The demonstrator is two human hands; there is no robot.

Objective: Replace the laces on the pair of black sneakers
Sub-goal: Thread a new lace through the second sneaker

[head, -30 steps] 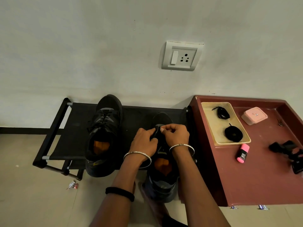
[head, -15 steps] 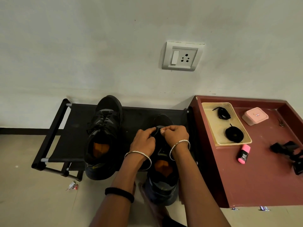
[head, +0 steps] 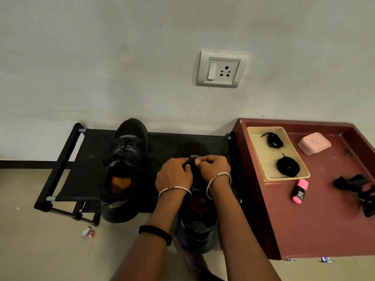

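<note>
Risk no. 1 from my end is black on black. Both hands sit over the front of the near sneaker [head: 197, 226], which lies on the shoe rack [head: 85, 169] w/ its heel hanging over the edge toward me. Fingers of the left hand [head: 174, 176] and right hand [head: 213, 169] are curled in, tips meeting, pinching what I take to be a lace [head: 189, 161] near the eyelets. I can't tell which eyelet, or whether it's a knot or a free end.

If the pinch catches the tongue edge instead of lace, a pull just drags the shoe. Nothing pins the shoe down, so a hard tug could tip it off the rack onto the floor. Pulling one side only could jam the lace in an eyelet.

The other sneaker [head: 125, 159], just to the left on the rack, is fully laced, so I'd say approx. nothing is done there yet.

Two black lace bundles [head: 273, 139] lie in the tray [head: 261, 159] on the desk [head: 314, 220], well apart from the shoes. Any pulled lace dropped beside them could get mixed up, since the colour is the same.
</note>
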